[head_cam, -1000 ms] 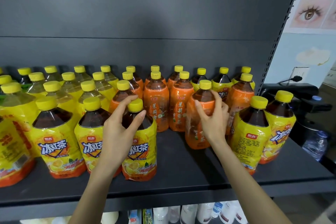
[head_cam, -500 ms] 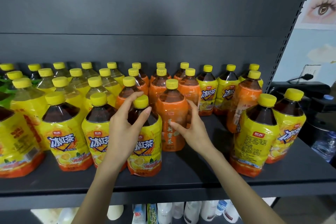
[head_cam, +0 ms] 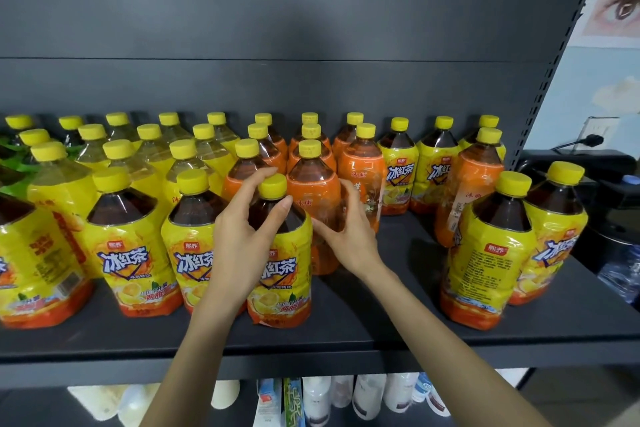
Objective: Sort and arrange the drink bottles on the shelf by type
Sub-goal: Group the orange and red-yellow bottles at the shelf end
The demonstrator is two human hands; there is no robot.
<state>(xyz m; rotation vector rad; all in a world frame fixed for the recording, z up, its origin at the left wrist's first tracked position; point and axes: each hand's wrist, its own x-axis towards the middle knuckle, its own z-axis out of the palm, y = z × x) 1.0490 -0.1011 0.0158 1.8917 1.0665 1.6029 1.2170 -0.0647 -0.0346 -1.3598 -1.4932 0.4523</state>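
The dark shelf carries upright, yellow-capped bottles. Yellow bottles line its front left, with two more at front right and others at the back right. Orange bottles cluster mid-shelf, and pale bottles fill the rear left.

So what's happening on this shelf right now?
A person is sorting tea bottles on a dark shelf. The left hand holds the neck of a front-row yellow-label bottle, while the right hand grips an orange-label bottle beside it, in front of the orange group. A stray orange bottle stands among yellow ones at the right, so sorting isn't finished.
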